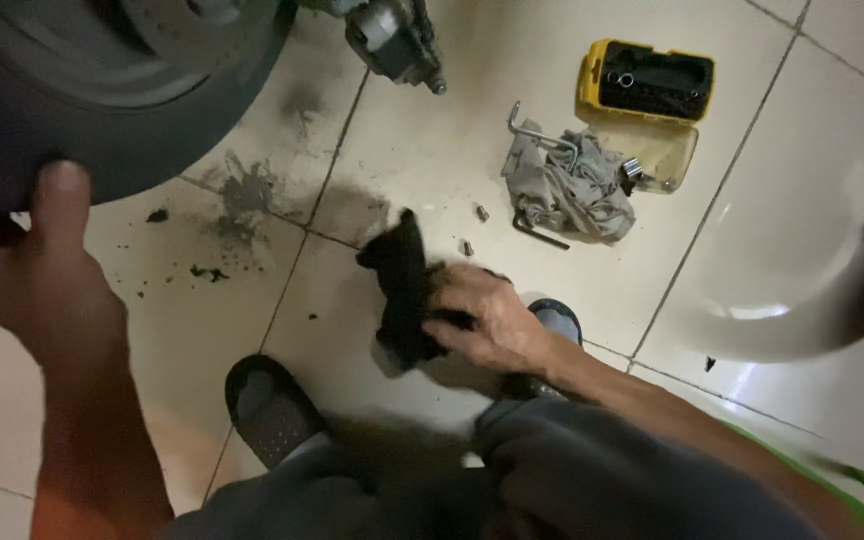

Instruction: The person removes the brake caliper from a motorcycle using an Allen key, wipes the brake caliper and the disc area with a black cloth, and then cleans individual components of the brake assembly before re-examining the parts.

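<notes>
Right hand (487, 322) around black part (402, 290) (left hand (57, 270) on tyre (102, 110))

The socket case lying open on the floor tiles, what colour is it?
The socket case is yellow with a black insert and a clear lid; the head view shows it best.

Pale glossy floor tiles (452, 130) with dark grout lines, grease-stained, dimly lit from above.

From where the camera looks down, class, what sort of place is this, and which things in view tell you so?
Probably a vehicle repair spot on a tiled floor, such as a home garage or small workshop. A tyre stands at upper left, a yellow socket case lies open beside a grey rag, and the right hand holds a dark part.
</notes>
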